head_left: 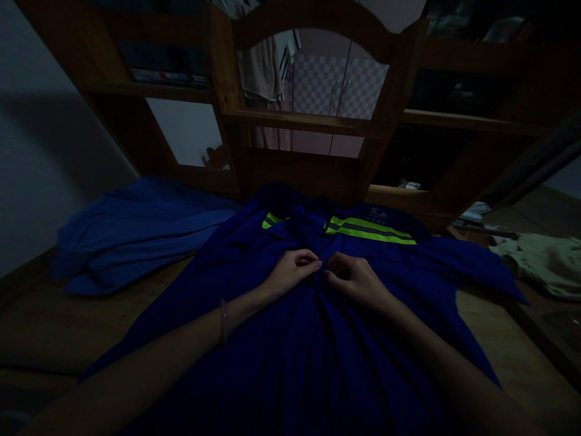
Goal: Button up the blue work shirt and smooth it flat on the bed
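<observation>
A dark blue work shirt (pixel 376 375) with yellow-green reflective stripes across the chest lies spread on a wooden surface. At its front opening, my left hand (pixel 297 269) pinches the edge of the cloth between thumb and fingers. Close beside it, my right hand (pixel 356 278) has thumb and fingers curled together on the other side of the placket. Any button between the fingertips is too small and dark to make out. A bracelet circles my left wrist.
Another blue garment (pixel 140 230) lies to the left, by the white wall (pixel 40 151). Behind the shirt stands a wooden headboard-like shelf (pixel 299 124). A pale yellow cloth (pixel 542 260) lies at the right. Checkered cabinet doors (pixel 336 85) show through the shelf.
</observation>
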The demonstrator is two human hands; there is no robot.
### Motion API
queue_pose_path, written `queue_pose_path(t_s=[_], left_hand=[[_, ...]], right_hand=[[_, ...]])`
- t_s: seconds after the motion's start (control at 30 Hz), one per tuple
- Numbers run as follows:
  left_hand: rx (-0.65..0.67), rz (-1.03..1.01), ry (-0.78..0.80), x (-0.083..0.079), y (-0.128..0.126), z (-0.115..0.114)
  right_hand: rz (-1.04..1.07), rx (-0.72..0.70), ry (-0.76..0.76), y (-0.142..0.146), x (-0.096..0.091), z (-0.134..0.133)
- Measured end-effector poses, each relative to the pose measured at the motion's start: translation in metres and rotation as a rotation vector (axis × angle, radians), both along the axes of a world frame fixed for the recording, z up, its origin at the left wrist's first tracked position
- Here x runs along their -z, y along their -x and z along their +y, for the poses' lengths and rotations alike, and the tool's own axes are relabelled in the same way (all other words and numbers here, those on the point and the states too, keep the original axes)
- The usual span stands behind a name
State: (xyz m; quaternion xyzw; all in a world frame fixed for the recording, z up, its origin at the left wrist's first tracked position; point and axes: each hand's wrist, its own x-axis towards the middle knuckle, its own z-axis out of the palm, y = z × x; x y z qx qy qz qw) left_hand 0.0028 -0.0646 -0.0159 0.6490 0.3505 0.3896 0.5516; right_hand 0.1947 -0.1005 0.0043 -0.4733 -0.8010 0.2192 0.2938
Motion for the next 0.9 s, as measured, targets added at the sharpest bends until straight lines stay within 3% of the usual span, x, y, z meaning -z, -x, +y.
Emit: queue_pose_path(t_s=[0.5,0.9], left_hand=[[0.038,0.051,-0.067,0.0033,-0.0016,0.0],[-0.065,0.233,-0.162,-0.0006,-0.0004,-0.0028]], right_hand=[[-0.053,0.06,-0.027,0.0027,0.0016,0.0017],[-0.07,0.018,-0.03,0.0005,-0.001,0.0014]])
